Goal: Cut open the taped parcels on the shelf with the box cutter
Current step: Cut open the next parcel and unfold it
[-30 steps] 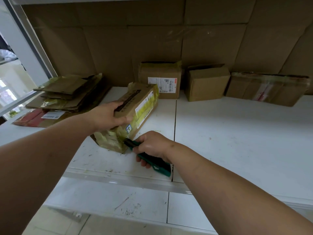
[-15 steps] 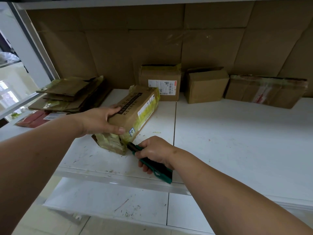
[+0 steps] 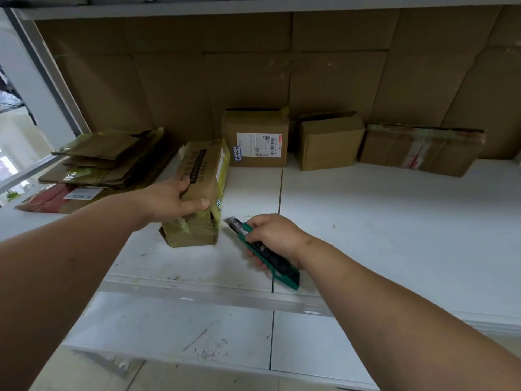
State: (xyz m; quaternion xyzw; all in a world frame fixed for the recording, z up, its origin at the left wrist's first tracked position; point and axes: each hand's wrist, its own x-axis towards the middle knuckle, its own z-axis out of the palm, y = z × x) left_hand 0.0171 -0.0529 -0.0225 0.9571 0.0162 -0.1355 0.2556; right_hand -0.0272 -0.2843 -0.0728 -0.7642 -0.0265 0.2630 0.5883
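Since half a second ago the blade has come out of the parcel's near end and now sits just clear of it. My right hand (image 3: 272, 235) curls tight round the green box cutter (image 3: 265, 251), blade aimed up-left at the taped corner. My left hand (image 3: 174, 200) grips the long taped parcel (image 3: 201, 193) at frame centre-left, thumb along its near top edge. That parcel's long axis runs away toward the cardboard-lined back; the cutter lies just right of its near end. Three more boxes (image 3: 329, 141) stand along the back of the white shelf (image 3: 394, 221).
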